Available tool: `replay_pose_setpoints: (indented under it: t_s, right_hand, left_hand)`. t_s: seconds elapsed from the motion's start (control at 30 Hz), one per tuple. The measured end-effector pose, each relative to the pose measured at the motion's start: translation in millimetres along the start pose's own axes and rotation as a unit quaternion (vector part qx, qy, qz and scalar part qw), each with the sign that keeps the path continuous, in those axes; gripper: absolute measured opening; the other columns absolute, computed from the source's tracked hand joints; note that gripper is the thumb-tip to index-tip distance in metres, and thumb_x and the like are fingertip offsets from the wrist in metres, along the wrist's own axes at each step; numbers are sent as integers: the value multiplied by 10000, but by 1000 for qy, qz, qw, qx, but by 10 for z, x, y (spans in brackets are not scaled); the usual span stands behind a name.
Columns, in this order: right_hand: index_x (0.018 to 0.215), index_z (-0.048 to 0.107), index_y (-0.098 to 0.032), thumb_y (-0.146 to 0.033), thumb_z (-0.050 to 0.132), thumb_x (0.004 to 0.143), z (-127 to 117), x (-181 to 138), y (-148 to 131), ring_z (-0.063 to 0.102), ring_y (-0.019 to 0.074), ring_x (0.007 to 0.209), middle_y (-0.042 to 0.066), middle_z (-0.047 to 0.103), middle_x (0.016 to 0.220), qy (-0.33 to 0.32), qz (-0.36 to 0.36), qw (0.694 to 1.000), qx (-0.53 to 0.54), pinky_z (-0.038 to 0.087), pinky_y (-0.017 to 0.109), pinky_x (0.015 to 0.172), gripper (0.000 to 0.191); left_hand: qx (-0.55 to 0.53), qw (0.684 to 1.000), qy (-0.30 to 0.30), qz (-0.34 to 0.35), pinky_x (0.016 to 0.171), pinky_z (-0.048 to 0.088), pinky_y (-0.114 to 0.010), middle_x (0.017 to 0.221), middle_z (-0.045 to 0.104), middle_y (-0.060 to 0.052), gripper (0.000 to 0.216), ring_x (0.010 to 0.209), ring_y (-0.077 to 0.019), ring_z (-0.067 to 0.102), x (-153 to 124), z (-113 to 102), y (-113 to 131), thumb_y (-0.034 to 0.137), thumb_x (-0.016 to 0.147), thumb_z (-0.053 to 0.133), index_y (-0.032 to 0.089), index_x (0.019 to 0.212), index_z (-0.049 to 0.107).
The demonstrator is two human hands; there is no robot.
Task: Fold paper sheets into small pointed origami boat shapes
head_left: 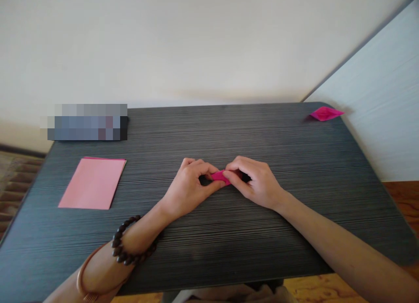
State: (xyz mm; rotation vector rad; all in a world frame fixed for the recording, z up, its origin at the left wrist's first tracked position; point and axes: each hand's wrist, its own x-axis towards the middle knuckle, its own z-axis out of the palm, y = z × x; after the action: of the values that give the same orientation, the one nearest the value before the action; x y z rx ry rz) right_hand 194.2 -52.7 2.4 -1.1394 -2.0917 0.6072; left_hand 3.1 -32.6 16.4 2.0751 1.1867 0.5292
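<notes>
Your left hand (188, 185) and right hand (253, 183) pinch the folded pink paper (220, 177); light, creasable, grip its ends.

My left hand (188, 186) and right hand (259, 184) hide most of the folded magenta paper (219, 176); its shape I cannot tell. A pixelated block (87, 122) at far left is unreadable.

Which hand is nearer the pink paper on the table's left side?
Left. The left hand is to the right of the pink paper; the right hand is farther right. Both pinch the folded magenta piece.
</notes>
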Motion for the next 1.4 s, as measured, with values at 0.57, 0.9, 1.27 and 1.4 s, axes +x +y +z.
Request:
replay_pose_setpoints:
  t_s: [0.57,0.9,1.27,1.4]
  right_hand:
    - [816,637,-166,-262,584,867,-51,22,67,502,69,583,-14,618,708,20,39,996,77,386,211,574,120]
    - [832,631,-152,-235,580,870,-27,4,69,519,75,605,9,613,737,25,-11,999,46,408,215,580,104]
    - [861,634,-176,-189,579,870,-49,36,36,581,87,683,9,649,792,54,-29,996,60,469,213,629,57]
    - [871,640,-194,-190,592,862,-41,12,40,602,84,652,-3,664,790,69,-16,995,73,487,211,605,50]
  left_hand:
    - [-43,999,20,12,840,395,-337,868,719,13,167,795,-160,624,1,-43,-9,364,829,614,223,892,676]
    - [-57,996,22,58,805,405,-302,839,705,18,110,768,-136,611,20,-50,-88,309,842,613,224,862,679]
    - [-105,990,79,51,623,439,-240,795,705,-1,109,668,-113,586,19,-15,-19,285,833,630,194,828,689]
    - [-131,986,91,44,608,437,-238,816,711,-4,107,682,-113,595,8,3,-26,280,832,636,197,839,703]
